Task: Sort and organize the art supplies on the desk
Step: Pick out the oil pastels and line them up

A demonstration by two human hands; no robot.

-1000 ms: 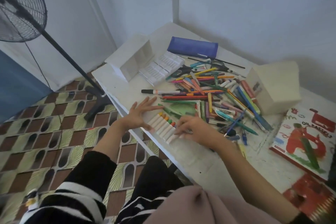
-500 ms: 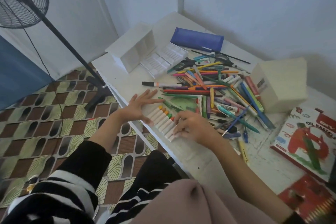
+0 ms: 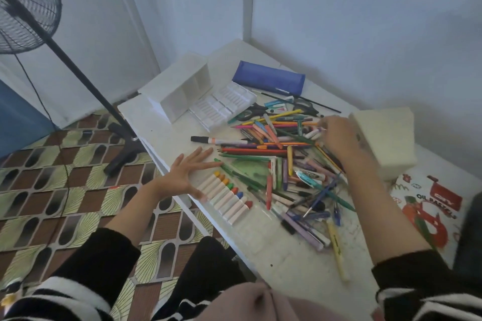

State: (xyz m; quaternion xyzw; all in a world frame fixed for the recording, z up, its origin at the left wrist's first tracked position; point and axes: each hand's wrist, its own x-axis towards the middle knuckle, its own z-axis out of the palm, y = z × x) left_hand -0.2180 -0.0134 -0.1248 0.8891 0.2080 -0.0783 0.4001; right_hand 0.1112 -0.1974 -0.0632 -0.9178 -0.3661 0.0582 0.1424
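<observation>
A row of white-wrapped oil pastel crayons (image 3: 224,195) with coloured tips lies side by side near the desk's front edge. My left hand (image 3: 182,174) rests flat on the white desk (image 3: 287,263) with fingers spread, its thumb at the left end of the row. Behind the row lies a loose pile of pencils, pens, markers and crayons (image 3: 281,154). My right hand (image 3: 339,138) is at the far right of the pile, beside the white box (image 3: 386,143). Its fingers curl down onto a white-wrapped crayon (image 3: 311,134); the hand is blurred.
A white compartment organizer (image 3: 180,91), a clear plastic tray (image 3: 224,104) and a blue pencil case (image 3: 268,78) sit at the back. Scissors (image 3: 247,112) lie at the pile's far edge. An oil pastels box lid (image 3: 427,206) is at the right. A standing fan (image 3: 26,8) stands on the floor at left.
My right hand left the near end of the crayon row and reached up and right into the pile beside the white box. My left hand stayed flat by the row.
</observation>
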